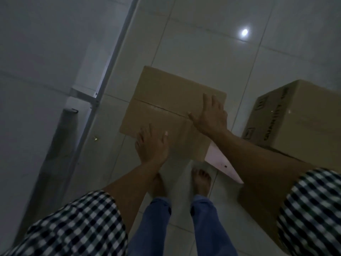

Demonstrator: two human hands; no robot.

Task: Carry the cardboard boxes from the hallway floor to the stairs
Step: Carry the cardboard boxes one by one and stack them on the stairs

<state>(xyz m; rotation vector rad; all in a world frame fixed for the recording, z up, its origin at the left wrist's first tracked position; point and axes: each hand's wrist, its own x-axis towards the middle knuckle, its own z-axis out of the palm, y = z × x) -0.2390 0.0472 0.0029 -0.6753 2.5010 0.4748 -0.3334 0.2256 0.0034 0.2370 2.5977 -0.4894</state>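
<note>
A plain brown cardboard box (pixel 166 100) with a taped middle seam sits low over the tiled floor, just ahead of my bare feet; I cannot tell whether it rests on the floor. My left hand (pixel 151 145) clasps its near left corner, thumb on top and fingers over the edge. My right hand (pixel 210 115) lies on the top face at the right edge, fingers spread, thumb on the seam. A second cardboard box (pixel 299 117) with black print stands to the right, on top of another brown box (pixel 258 200) partly hidden by my right arm.
A white tiled wall with a metal frame strip (pixel 110 61) runs along the left, and a dark grey upright roll (pixel 55 154) leans there. A pale pink sheet (pixel 221 163) pokes out between the boxes. Glossy floor tiles (pixel 203 43) stretch ahead, reflecting a lamp.
</note>
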